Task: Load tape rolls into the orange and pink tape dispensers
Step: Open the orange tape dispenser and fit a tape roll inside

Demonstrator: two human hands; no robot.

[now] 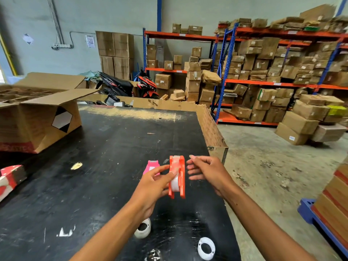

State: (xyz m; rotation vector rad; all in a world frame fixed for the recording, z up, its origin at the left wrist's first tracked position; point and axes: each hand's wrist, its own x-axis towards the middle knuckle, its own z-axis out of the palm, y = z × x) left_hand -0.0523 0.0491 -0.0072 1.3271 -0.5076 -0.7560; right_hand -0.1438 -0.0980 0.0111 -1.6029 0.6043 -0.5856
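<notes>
Two hands: left hand [150,185] fingers pinching roll-loaded orange dispenser [177,176], right hand [205,172] fingers spread.

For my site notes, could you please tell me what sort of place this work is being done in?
Most likely a warehouse or stockroom: tall steel racks crammed with cardboard boxes, a bare concrete floor, and a worn black table serving as a packing bench.

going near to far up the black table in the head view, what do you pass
white tape ring → tape roll under the left wrist → orange dispenser held in the left hand → pink dispenser → open cardboard box at the far left
</notes>
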